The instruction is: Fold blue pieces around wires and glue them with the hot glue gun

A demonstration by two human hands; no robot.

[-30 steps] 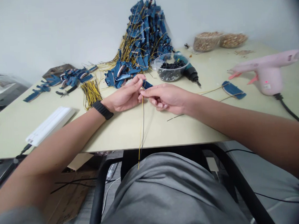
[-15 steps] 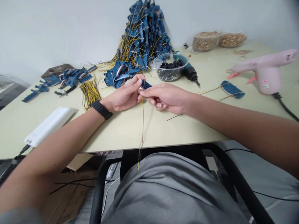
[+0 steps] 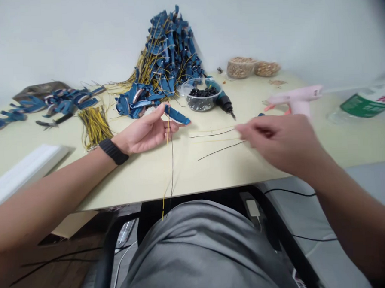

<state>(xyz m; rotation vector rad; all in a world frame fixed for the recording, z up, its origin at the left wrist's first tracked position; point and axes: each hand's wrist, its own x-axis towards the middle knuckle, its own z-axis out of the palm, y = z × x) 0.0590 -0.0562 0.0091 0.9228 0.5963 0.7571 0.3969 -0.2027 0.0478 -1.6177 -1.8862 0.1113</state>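
Left hand (image 3: 143,131) pinches clip (image 3: 177,115); right hand (image 3: 276,141) at 3 o'clock, grip unreadable in blur, hovers by wire (image 3: 220,150) needing a fine pinch.

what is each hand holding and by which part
Left hand pinches the blue piece at the end where its wires hang; right hand is blurred, cannot tell.

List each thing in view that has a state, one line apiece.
left hand, fingers pinching the blue part.
blue part, held above the table, its wires hanging past the table edge.
right hand, blurred, at the loose black wire; grip unclear.
clear bowl, uncovered, holding dark bits.
glue gun, resting on the table.
rotary tool, lying beside the clear bowl.
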